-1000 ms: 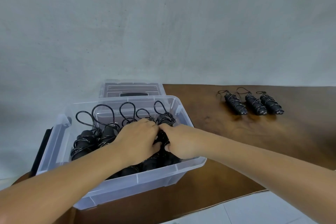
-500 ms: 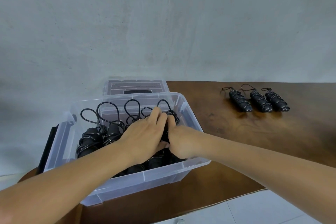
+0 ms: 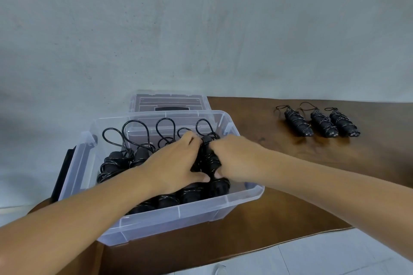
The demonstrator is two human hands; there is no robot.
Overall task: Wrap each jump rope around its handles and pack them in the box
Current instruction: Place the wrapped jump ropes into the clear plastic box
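Inside the clear box [image 3: 237, 198], a wrapped jump rope [image 3: 206, 158] between both hands' grips, left hand [image 3: 172, 167] and right hand [image 3: 237, 158] clasped round it.

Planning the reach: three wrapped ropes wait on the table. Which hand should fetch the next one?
The right hand, probably. The three wrapped ropes lie on the table to the right of the box, on that arm's side; the left hand would have to cross over.

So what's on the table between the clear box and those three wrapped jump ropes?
Nothing: the head view shows bare brown table between the box and ropes.
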